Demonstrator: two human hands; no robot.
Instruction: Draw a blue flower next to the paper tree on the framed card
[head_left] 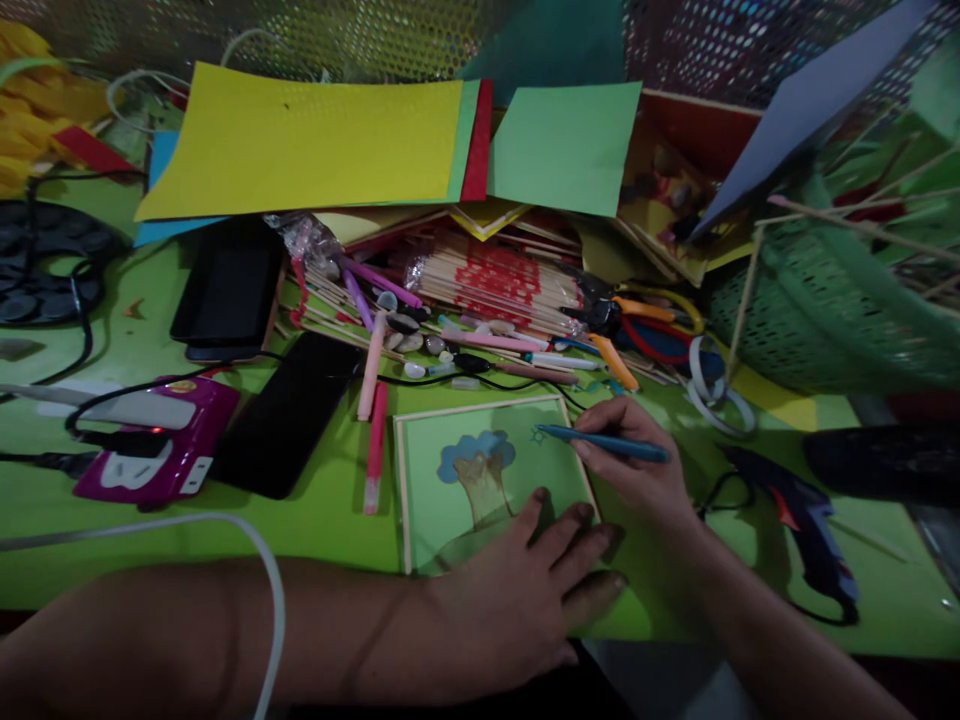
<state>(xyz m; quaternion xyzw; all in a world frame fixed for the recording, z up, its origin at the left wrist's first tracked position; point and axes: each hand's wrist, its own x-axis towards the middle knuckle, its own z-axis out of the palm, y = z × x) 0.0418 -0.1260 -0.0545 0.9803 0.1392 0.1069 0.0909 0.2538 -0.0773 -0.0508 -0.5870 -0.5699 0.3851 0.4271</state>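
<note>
Left hand (pixel 525 585): laid flat, fingers spread, pressing down on the lower right corner of the framed picture card (pixel 487 480). Right hand (pixel 637 460): fingers pinched around a blue pen (pixel 604 442), the tip touching the card's upper right area beside a small star-like mark.

Framed picture card: pale green, edged with light sticks, bearing a tree with blue crown and brown trunk; lies on the green table (pixel 322 520) directly before the person.

Left of the card: two pink markers (pixel 373 420), one black phone (pixel 289 412), one black tablet (pixel 229 285), one magenta power strip (pixel 161 450) with cables.

Behind the card: bundle of wooden sticks (pixel 495 285) in printed wrap, loose pens and pebbles, orange-handled pliers (pixel 611 335), stacked coloured paper sheets (pixel 307 140) in yellow, green, red.

Right of the hands: blue glue gun (pixel 802 530), green mesh basket (pixel 825 300) holding thin sticks, roll of tape (pixel 712 385).
</note>
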